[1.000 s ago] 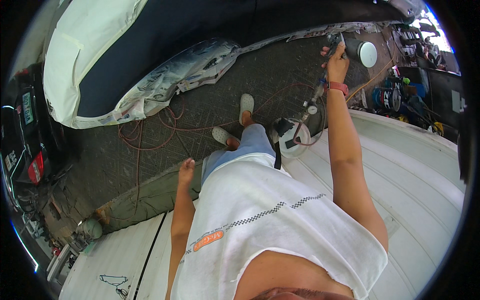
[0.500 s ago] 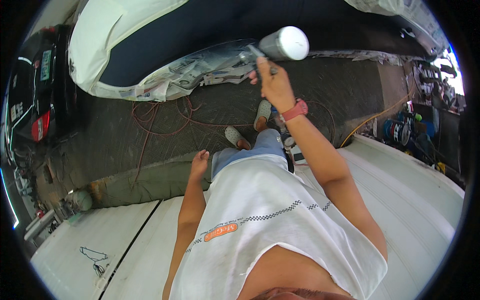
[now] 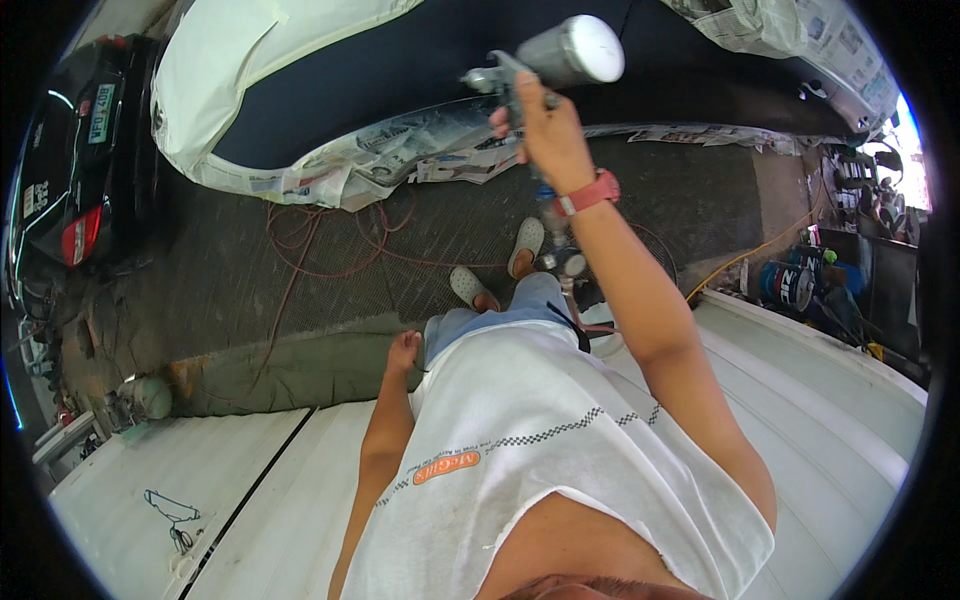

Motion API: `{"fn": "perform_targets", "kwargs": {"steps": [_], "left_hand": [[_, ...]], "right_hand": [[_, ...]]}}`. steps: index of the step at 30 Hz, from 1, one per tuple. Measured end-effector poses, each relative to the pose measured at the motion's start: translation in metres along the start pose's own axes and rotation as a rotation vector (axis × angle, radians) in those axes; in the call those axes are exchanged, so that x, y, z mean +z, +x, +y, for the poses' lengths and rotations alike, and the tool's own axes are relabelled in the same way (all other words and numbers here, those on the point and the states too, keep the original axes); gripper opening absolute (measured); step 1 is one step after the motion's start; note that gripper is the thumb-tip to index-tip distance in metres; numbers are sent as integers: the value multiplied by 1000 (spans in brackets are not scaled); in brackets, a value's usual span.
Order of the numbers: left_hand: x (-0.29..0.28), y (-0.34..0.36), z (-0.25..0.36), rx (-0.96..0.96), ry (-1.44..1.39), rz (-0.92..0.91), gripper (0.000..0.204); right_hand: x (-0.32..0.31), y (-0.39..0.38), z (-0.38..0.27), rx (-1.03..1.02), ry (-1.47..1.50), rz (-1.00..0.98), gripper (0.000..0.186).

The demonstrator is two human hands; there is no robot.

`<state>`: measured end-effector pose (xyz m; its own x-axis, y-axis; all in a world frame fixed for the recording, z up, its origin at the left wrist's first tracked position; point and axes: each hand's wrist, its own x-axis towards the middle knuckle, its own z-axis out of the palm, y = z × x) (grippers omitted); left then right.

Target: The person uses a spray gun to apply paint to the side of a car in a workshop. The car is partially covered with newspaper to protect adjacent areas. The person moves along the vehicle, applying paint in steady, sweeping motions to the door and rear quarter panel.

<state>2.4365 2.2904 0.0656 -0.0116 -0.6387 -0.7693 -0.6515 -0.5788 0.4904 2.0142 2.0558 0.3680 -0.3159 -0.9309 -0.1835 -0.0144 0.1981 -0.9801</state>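
Observation:
My right hand [image 3: 556,140] is wrapped around the handle of a paint spray gun [image 3: 507,84], out at arm's length. The gun's metal cup [image 3: 570,52] has a white top and leans to the right. Its nozzle points left, alongside a dark car body panel [image 3: 400,60], apart from it as far as I can see. White masking sheet [image 3: 205,85] and taped newspaper [image 3: 370,160] border the panel. By my left hip hangs my left hand [image 3: 404,352], its fingers curled in with nothing visible in them.
A reddish air hose [image 3: 300,262] lies looped on the dark floor by my feet. Behind me stands a large white panelled surface [image 3: 290,470]. Paint cans [image 3: 785,284] and clutter fill the right side. Another dark car [image 3: 85,150] is parked at left.
My right hand has carried the spray gun a little farther forward and left along the panel. My left hand has dropped slightly toward my hip. The view has shifted slightly.

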Motion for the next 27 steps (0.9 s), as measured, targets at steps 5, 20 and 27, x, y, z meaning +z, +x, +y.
{"fn": "perform_targets", "kwargs": {"steps": [5, 20, 27], "left_hand": [[11, 22, -18, -16, -8, 6, 53], [-11, 37, 54, 38, 32, -14, 50], [-4, 52, 18, 30, 9, -46, 51]], "right_hand": [[-91, -4, -5, 21, -60, 253, 59], [-263, -22, -18, -61, -180, 787, 61], [-168, -12, -27, -42, -59, 451, 66]]}}
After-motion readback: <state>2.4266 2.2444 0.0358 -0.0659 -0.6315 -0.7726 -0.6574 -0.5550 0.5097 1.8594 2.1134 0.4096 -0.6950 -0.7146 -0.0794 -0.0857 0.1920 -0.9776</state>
